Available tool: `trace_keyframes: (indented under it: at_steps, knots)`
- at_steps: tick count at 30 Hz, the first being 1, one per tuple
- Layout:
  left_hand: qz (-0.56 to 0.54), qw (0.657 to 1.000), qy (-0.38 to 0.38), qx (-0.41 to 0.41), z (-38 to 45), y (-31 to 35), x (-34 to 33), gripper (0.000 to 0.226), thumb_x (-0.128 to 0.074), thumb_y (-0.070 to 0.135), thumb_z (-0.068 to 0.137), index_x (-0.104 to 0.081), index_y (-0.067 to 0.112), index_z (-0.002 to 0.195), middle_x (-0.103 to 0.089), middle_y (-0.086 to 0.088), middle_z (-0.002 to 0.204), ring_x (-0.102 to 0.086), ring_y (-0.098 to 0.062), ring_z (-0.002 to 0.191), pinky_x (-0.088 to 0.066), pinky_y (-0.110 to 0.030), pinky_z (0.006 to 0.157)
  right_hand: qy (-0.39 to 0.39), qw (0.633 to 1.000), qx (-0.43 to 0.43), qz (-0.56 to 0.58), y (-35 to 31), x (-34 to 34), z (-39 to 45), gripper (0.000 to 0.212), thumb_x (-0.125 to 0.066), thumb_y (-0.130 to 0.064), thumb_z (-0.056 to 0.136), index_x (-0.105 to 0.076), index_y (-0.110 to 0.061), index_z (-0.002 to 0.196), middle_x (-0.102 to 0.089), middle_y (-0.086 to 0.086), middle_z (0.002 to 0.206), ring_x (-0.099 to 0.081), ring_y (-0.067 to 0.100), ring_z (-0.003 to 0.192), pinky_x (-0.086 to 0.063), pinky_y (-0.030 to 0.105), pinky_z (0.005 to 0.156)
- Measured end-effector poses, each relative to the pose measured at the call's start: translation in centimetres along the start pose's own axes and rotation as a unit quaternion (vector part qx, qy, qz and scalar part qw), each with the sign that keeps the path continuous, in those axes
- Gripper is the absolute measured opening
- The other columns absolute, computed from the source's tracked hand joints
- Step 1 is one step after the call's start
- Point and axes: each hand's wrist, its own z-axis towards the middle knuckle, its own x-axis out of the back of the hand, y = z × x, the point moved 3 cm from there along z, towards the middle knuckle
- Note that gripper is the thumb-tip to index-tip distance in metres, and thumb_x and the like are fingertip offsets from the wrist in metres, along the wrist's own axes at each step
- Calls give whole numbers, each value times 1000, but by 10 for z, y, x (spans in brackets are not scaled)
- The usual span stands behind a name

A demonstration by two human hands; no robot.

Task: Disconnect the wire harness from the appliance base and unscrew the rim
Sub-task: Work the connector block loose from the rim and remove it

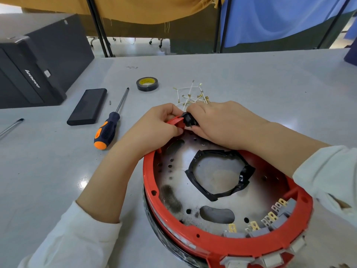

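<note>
Grey worktop (251, 78) carries the upturned appliance base (222, 200); at its far red rim (154, 192), left hand (154, 128) pinches the rim to steady it while right hand (218, 122) grips the black connector (188, 118), apparently freeing the wire harness (193, 93) lying just beyond.

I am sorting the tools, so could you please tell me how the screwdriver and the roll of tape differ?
The screwdriver is long, with an orange and dark blue handle; the roll of tape is a round black ring with a yellow core. The screwdriver lies left of the hands, the tape farther back. Both rest untouched on the grey table.
</note>
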Motion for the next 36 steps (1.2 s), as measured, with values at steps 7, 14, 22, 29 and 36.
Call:
trace_keyframes:
  at_steps: [7,14,22,29,36]
  knots:
    - [27,1000,-4,-5,0,0,-1,25,-58,-3,84,-58,22,86,-72,-2,92,-63,-19,79,-51,-40,85,32,994,-15,102,4,3,-2,48,-33,-53,88,-49,-17,116,-49,-2,111,-48,16,101,-34,29,61]
    - [72,997,-18,-4,0,-2,1,18,-56,7,89,-54,24,90,-71,3,90,-60,-26,73,-53,-42,70,28,990,16,136,5,6,-4,40,-46,-41,94,-49,-21,129,-54,-3,118,-49,15,109,-45,32,79]
    - [82,997,14,6,-3,1,0,20,-61,11,88,-54,29,95,-69,1,97,-60,-20,73,-53,-32,69,28,999,36,8,-5,5,-7,36,-37,-25,99,-43,-13,133,-53,3,118,-50,22,107,-40,32,72]
    - [114,993,24,6,-3,2,0,29,-59,10,89,-59,22,115,-65,3,108,-60,-15,99,-46,-26,85,6,998,33,-55,-11,8,-8,30,-51,-11,89,-54,-6,119,-57,7,98,-54,25,86,-26,29,55]
    - [144,989,12,-10,-3,2,0,18,-55,8,88,-67,17,99,-64,-7,78,-48,-4,54,-37,-12,48,30,997,37,-65,-13,6,-8,29,-53,-10,86,-57,-6,114,-58,7,94,-55,25,82,-26,29,52]
